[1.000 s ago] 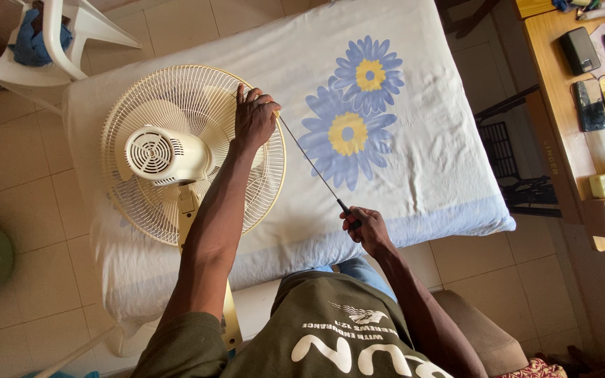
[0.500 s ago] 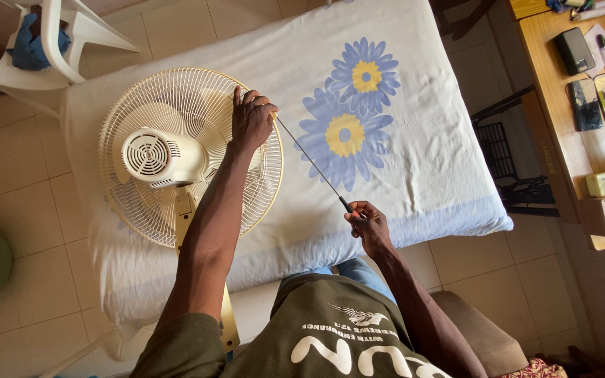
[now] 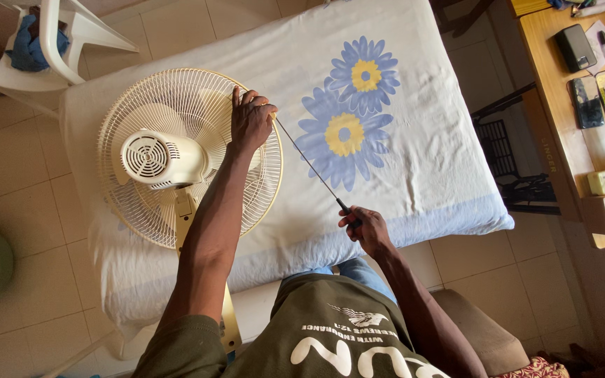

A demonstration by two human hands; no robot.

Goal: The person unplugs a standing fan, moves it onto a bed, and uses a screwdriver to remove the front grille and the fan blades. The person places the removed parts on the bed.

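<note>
A cream pedestal fan (image 3: pixel 176 157) lies face down on a table (image 3: pixel 421 161) covered with a white cloth printed with blue flowers (image 3: pixel 348 133), its motor housing pointing up. The left hand (image 3: pixel 250 122) is pressed on the right rim of the fan's wire guard, fingers curled over the edge. The right hand (image 3: pixel 364 227) is closed around the dark handle of a long screwdriver (image 3: pixel 309 164), whose thin shaft runs up-left so that its tip meets the guard rim just beside the left hand. A white plastic chair (image 3: pixel 50 42) stands beyond the table's far left corner
</note>
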